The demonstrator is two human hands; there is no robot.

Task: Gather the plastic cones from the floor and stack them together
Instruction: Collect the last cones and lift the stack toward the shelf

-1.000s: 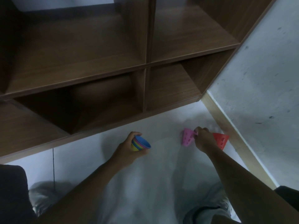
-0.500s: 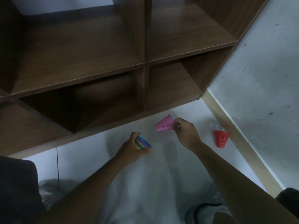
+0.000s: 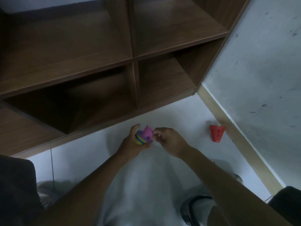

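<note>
— So, where's the pink perforated plastic cone [image 3: 147, 133]?
— Pinched in the right hand [image 3: 169, 142], seated on the multicoloured plastic cone stack [image 3: 141, 139] gripped by the left hand [image 3: 132, 145]; the red plastic cone [image 3: 216, 133] lies near the skirting

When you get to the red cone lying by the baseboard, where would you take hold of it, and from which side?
The red cone lies alone on the floor beside the baseboard, wide rim toward the wall, narrow end toward the person. I would probably pinch its perforated side wall near the wide rim, coming from above on the open floor side with the right hand, since the baseboard crowds the far side.
</note>
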